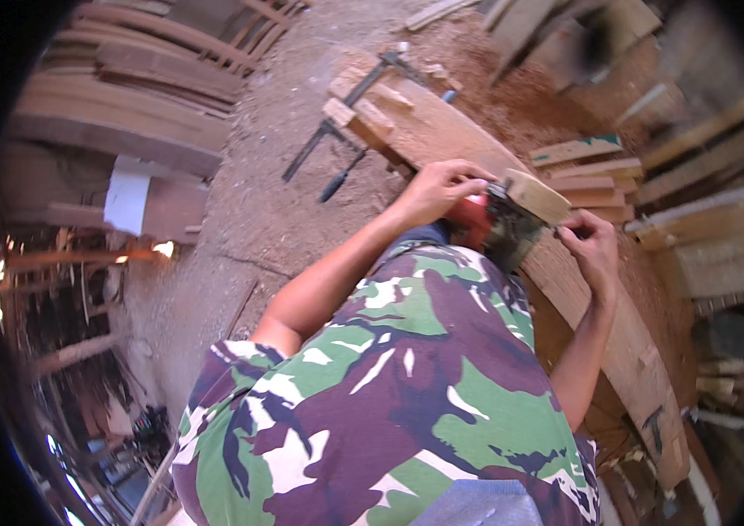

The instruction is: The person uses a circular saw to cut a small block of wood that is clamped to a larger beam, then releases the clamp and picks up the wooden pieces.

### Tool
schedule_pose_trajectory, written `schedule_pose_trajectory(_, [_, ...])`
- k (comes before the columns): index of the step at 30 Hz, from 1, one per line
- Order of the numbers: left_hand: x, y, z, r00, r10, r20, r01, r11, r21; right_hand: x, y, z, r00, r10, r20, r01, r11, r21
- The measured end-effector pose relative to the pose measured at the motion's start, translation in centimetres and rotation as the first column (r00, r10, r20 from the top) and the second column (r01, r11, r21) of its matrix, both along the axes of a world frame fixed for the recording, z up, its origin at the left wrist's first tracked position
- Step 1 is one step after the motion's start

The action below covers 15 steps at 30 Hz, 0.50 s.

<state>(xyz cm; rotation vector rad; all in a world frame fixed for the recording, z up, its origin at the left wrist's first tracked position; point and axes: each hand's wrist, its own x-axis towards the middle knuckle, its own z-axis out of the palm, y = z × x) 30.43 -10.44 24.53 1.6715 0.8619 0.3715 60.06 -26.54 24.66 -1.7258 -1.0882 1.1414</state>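
I see one counter (473, 131), then one red tool (474, 219) on the near side of one block (538, 195). One left hand (442, 188) and one right hand (595, 241) curl fingers beside the block's opposite ends; whether they pinch it, I can't tell.

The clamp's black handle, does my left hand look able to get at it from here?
Probably yes: the black handle shows out past the plank's edge, and nothing visible seems to block the left hand, now beside the red power tool.
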Motion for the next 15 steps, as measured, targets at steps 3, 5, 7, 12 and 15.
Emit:
schedule_pose_trajectory(3, [-0.2, -0.1, -0.9, 0.998, 0.042, 0.049, -0.043, 0.999, 0.029, 0.1, 0.3, -0.9, 1.000, 0.010, -0.004, -0.010, 0.998, 0.059])
schedule_pose_trajectory(5, [-0.4, -0.2, -0.8, 0.996, 0.066, 0.067, -0.060, 0.993, -0.098, -0.4, 0.7, -0.5, 1.000, -0.006, -0.026, 0.007, 0.998, 0.070])
schedule_pose_trajectory(7, [-0.3, -0.4, -1.2, 0.996, 0.078, 0.053, -0.066, 0.980, -0.188, -0.5, 0.2, -0.2, 0.999, -0.007, -0.040, 0.009, 0.999, 0.051])
schedule_pose_trajectory(12, [-0.3, 0.4, -1.0, 0.999, 0.003, 0.038, 0.002, 0.990, -0.138, -0.8, 0.0, 0.5, 0.998, -0.058, -0.033, 0.057, 0.998, -0.004])
schedule_pose_trajectory(15, [-0.6, 0.2, -0.5, 0.999, 0.024, 0.046, -0.015, 0.980, -0.199, -0.7, -0.1, -0.8, 0.998, -0.028, -0.056, 0.030, 0.999, 0.038])
